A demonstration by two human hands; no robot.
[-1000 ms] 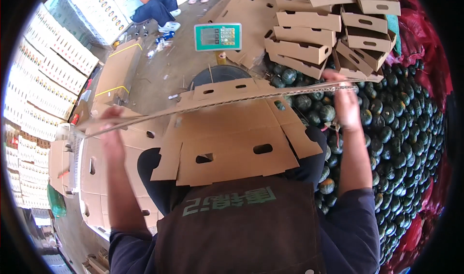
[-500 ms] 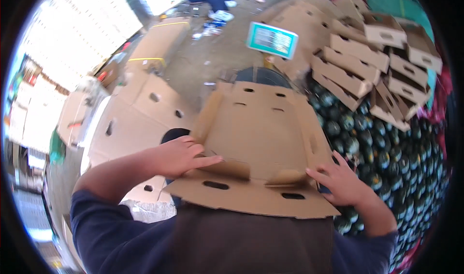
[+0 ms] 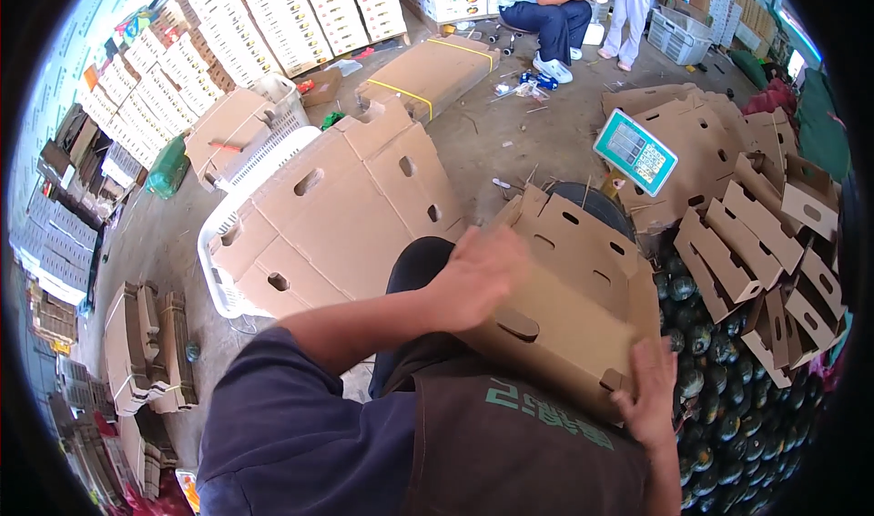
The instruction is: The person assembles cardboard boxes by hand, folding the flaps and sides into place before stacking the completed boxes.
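In front of my body is a half-folded brown cardboard box (image 3: 569, 334) with oval slots in its panels. Its near panel is now raised and leaning inward, over part of the bottom. My left hand (image 3: 481, 277) is at the box's left near corner, blurred by motion, so its grip on the card is unclear. Against the right near corner lies my right hand (image 3: 648, 388), its fingers stretched out and pressing on the card.
Flat cardboard blanks (image 3: 341, 197) rest on a white plastic basket (image 3: 218, 279) at my left. Folded boxes (image 3: 742, 243) lie heaped on dark green round produce (image 3: 719, 407) at right. Beyond my box stands a teal-framed display (image 3: 637, 152). A person (image 3: 551, 15) sits farther back.
The near panel has gone from lying flat toward me to standing folded up. My left hand has moved to the corner, and the view has swung to the left.
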